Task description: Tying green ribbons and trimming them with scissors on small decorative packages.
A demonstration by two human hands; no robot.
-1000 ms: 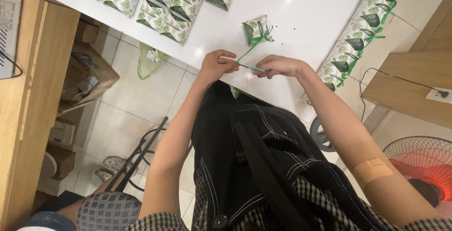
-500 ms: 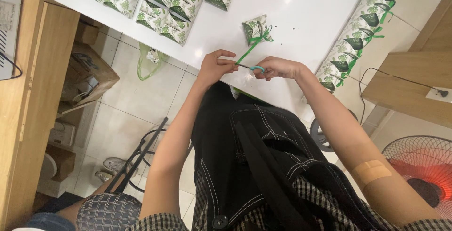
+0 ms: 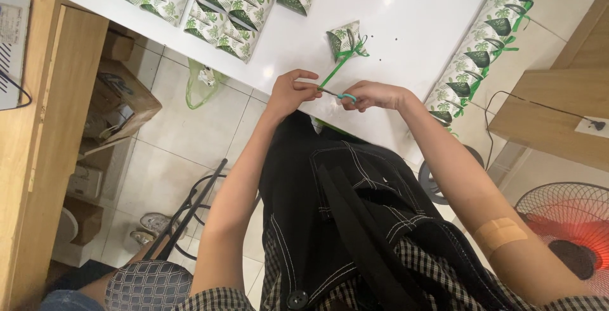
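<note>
**Both hands meet over a green ribbon at the near edge of the white desk**

The white desk (image 3: 412, 25) carries rows of leaf-printed paper packets: one group (image 3: 235, 6) at the far left, and a second line (image 3: 488, 51) running down the right side, each of these tied with green ribbon. Under the desk on the left a green plastic bag (image 3: 203, 83) lies on the tiled floor beside open cardboard boxes (image 3: 120, 102). A wooden cabinet (image 3: 44, 159) fills the left edge. At the near right stands a red fan (image 3: 571, 235) behind a wire guard, and a black cable (image 3: 526, 102) crosses a wooden surface there. Nothing lies between the hands and the packet they work on.

A single leaf-printed packet (image 3: 344, 38) stands alone on the desk, just beyond the hands. Its green ribbon (image 3: 336, 70) trails down towards the person. The left hand (image 3: 292, 92) has its fingers curled in, pinching the ribbon's near end. The right hand (image 3: 374, 94) is closed round small teal-handled scissors (image 3: 342, 95), whose blades point left towards the ribbon between the two hands. Whether the blades touch the ribbon cannot be told. The hands are almost touching, right at the desk's near edge. A plaster (image 3: 501, 232) sits on the right forearm.
</note>
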